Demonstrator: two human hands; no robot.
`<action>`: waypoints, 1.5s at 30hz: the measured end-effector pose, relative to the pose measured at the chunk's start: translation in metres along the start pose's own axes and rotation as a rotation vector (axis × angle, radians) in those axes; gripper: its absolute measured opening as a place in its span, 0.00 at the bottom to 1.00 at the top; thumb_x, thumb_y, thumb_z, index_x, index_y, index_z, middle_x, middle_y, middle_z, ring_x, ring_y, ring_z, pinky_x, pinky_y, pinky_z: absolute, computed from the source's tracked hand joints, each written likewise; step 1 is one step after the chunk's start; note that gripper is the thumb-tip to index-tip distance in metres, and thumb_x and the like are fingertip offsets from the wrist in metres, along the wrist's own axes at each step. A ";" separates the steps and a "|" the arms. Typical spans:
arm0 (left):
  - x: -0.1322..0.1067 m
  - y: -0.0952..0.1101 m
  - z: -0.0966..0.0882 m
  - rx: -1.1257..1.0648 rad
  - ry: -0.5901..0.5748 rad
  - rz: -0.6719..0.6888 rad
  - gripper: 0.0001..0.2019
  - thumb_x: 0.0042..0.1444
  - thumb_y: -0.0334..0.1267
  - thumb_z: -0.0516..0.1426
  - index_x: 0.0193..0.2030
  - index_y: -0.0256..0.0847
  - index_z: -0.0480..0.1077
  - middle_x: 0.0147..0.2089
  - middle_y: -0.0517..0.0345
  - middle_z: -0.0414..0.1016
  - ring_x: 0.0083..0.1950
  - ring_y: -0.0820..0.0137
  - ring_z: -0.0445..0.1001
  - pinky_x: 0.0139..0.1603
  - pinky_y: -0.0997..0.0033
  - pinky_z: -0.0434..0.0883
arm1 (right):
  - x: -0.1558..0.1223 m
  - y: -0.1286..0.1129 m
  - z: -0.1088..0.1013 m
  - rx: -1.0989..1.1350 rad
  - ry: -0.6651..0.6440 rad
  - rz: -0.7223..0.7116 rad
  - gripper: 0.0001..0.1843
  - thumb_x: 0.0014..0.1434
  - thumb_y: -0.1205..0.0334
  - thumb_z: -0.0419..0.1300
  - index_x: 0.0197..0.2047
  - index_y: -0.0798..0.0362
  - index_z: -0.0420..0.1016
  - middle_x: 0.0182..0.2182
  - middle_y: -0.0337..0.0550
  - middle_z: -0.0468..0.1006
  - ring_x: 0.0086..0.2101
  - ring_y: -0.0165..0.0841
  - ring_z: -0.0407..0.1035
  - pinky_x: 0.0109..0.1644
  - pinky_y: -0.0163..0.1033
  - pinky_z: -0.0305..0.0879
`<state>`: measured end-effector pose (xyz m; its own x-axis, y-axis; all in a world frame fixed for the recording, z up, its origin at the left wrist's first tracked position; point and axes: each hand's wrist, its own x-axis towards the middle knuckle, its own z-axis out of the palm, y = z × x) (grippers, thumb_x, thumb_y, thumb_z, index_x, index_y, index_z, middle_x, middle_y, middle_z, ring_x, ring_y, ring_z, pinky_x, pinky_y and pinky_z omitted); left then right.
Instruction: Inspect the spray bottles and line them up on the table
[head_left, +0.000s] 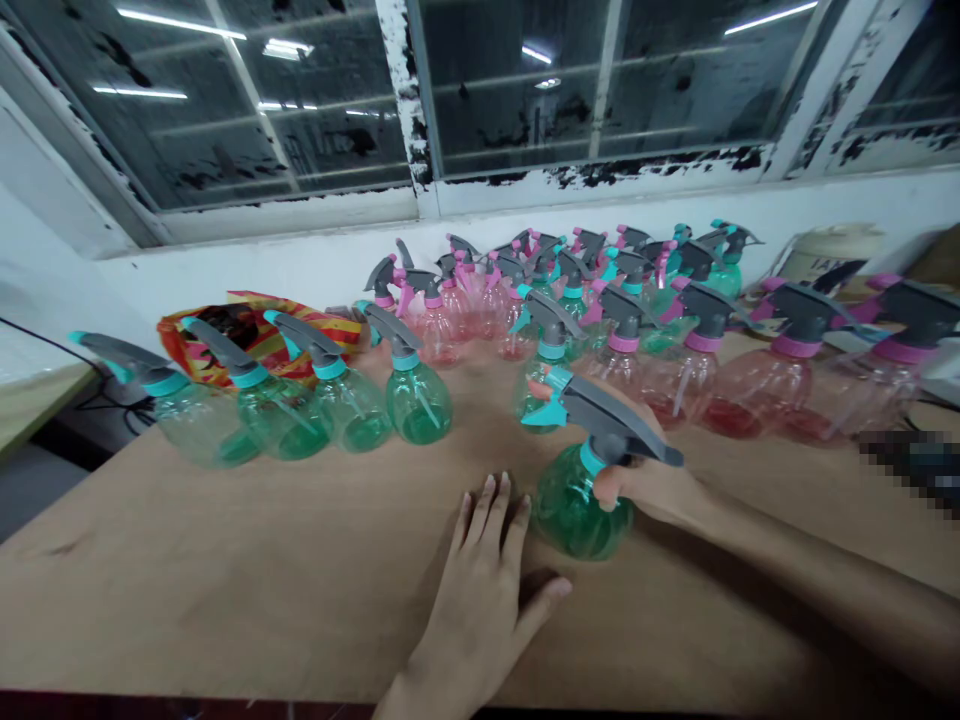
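Observation:
My right hand grips a green spray bottle round its neck, just under the grey trigger head with turquoise nozzle and collar. The bottle is upright, at or close to the tabletop; some of my right fingers are hidden behind it. My left hand lies palm down on the wooden table, its fingers stretched out and the thumb apart, just left of that bottle. Behind my right hand stands another green spray bottle, partly covered.
Several green spray bottles stand in a row at the left. Pink spray bottles line the right, with more pink and green ones crowded behind. A red and yellow bag, a white tub and a window are at the back.

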<state>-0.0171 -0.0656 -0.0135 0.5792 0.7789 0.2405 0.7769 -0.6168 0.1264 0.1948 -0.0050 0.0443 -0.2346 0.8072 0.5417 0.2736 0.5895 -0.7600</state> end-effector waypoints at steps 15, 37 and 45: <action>0.000 0.000 -0.006 -0.009 -0.034 -0.003 0.31 0.65 0.52 0.53 0.66 0.31 0.58 0.70 0.35 0.52 0.71 0.51 0.50 0.67 0.45 0.54 | -0.056 -0.026 -0.015 -0.560 0.049 0.142 0.29 0.53 0.42 0.64 0.52 0.50 0.70 0.49 0.50 0.77 0.50 0.50 0.70 0.54 0.61 0.65; -0.051 -0.048 -0.035 0.040 -0.029 -0.047 0.28 0.68 0.52 0.49 0.67 0.35 0.57 0.70 0.45 0.56 0.70 0.58 0.55 0.66 0.47 0.59 | 0.045 -0.009 0.060 -0.722 0.047 0.150 0.35 0.55 0.37 0.59 0.55 0.56 0.69 0.48 0.57 0.78 0.45 0.56 0.74 0.43 0.56 0.70; -0.053 -0.051 -0.029 0.054 -0.014 -0.048 0.28 0.67 0.51 0.50 0.68 0.36 0.56 0.71 0.44 0.53 0.71 0.57 0.53 0.66 0.46 0.58 | 0.063 -0.004 0.065 -0.732 0.032 0.212 0.33 0.58 0.40 0.58 0.57 0.58 0.67 0.49 0.58 0.77 0.48 0.55 0.73 0.44 0.55 0.70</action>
<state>-0.0943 -0.0787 -0.0052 0.5436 0.8094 0.2221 0.8161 -0.5715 0.0853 0.1185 0.0417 0.0583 -0.0837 0.8993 0.4293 0.8612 0.2820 -0.4228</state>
